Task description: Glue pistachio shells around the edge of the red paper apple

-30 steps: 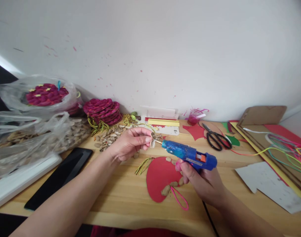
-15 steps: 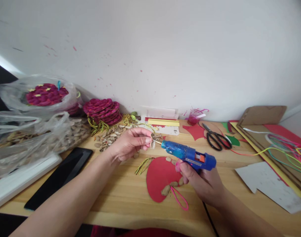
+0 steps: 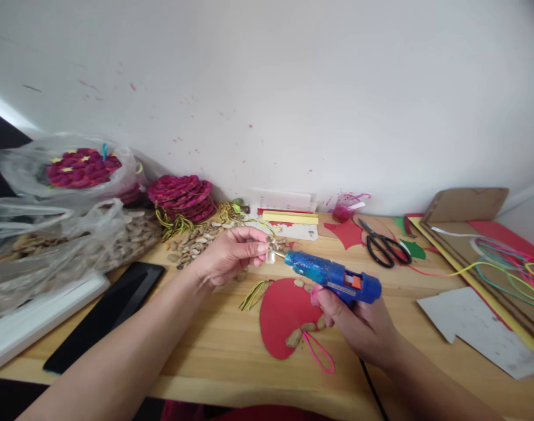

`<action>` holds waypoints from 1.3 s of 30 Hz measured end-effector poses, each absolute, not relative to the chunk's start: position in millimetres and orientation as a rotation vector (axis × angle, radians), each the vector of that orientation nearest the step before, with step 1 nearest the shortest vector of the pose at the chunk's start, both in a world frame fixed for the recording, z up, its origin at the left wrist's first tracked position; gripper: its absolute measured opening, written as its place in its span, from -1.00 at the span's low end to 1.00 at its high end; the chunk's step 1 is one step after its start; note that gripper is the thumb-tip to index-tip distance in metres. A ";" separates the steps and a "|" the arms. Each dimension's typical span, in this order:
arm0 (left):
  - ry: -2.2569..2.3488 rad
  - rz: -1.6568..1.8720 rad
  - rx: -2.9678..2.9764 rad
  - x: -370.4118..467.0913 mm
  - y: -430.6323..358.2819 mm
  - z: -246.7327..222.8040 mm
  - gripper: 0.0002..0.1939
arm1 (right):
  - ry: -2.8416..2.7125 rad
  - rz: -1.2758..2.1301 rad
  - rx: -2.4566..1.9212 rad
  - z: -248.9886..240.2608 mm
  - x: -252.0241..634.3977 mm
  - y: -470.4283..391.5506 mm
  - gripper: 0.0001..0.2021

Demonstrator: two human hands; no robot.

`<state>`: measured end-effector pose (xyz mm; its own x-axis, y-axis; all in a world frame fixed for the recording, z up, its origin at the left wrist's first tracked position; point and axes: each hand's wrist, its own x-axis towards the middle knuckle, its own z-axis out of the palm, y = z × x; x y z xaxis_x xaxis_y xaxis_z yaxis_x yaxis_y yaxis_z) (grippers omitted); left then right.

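My left hand point(image 3: 231, 251) pinches a small peanut shell point(image 3: 270, 241) between thumb and fingertips, above the table. A clear, shiny patch, apparently glue, shows at the shell. My right hand point(image 3: 358, 324) grips a blue hot glue gun point(image 3: 332, 278), its metal nozzle pointing left right at the shell. Below both hands lies a red round card point(image 3: 279, 316) with several peanut shells point(image 3: 294, 337) along its right edge. A pink cord loop point(image 3: 320, 354) comes off its lower side, and a yellow-green tassel point(image 3: 252, 295) off its upper left. My right hand partly covers the card.
Loose shells point(image 3: 196, 242) lie behind my left hand, near a stack of magenta shell discs point(image 3: 181, 199). Plastic bags point(image 3: 69, 245) and a black phone-like slab point(image 3: 104, 316) are at left. Scissors point(image 3: 383, 242), a pink-stained cup point(image 3: 346, 207) and cardboard point(image 3: 464, 204) stand right. A black cord point(image 3: 372, 386) trails down.
The glue gun has shifted very slightly left and down at the shell. My left hand stays nearly still, and the shiny patch on the shell looks a little larger.
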<state>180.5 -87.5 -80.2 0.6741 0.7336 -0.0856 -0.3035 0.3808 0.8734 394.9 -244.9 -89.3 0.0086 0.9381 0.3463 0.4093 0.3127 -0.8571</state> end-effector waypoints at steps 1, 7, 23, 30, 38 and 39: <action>0.515 0.702 0.968 180.5 -87.3 -80.0 -0.72 | -1.582 0.666 -1.262 -89.4 394.9 -244.9 -0.81; 0.520 0.689 0.965 181.1 -87.2 -78.4 -0.70 | -1.561 0.677 -1.245 -90.8 395.3 -244.1 -0.82; 0.570 0.706 0.954 180.4 -86.6 -76.1 -0.65 | -1.329 0.934 -1.248 -85.3 394.8 -243.4 -0.68; 0.664 0.625 1.125 177.4 -81.9 -78.1 -0.67 | -1.029 1.166 -1.203 -77.1 399.5 -237.0 -0.56; 0.844 0.305 1.809 175.9 -93.9 -68.5 -0.85 | -1.062 1.034 -1.373 -81.6 405.0 -219.4 -0.55; 0.859 0.275 1.875 177.1 -95.8 -67.4 -0.86 | -1.104 0.985 -1.429 -82.8 405.3 -218.4 -0.56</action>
